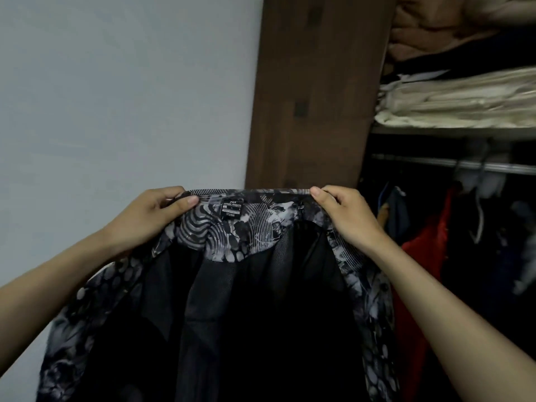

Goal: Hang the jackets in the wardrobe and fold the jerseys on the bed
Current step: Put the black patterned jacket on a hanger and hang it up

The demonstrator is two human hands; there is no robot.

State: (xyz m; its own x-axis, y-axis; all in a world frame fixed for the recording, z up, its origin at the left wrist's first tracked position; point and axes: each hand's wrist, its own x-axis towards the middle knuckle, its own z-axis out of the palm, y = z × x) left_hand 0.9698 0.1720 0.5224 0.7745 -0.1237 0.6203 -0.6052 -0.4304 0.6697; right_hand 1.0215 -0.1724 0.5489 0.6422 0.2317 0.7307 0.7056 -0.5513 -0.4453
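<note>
I hold a black jacket (249, 300) with a grey-and-white patterned collar and trim up in front of me, its inside lining facing me. A small black label sits under the collar. My left hand (150, 216) pinches the collar's left end, and my right hand (345, 216) pinches its right end. The jacket hangs open below my hands and fills the lower middle of the view. To the right stands the open wardrobe (310, 91) with its metal hanging rail (452, 163).
A pale wall takes up the left side. The wardrobe's brown wooden side panel stands straight ahead. Folded cream and brown textiles (464, 103) lie on the upper shelf. A red garment (423, 256) and dark clothes hang under the rail at right.
</note>
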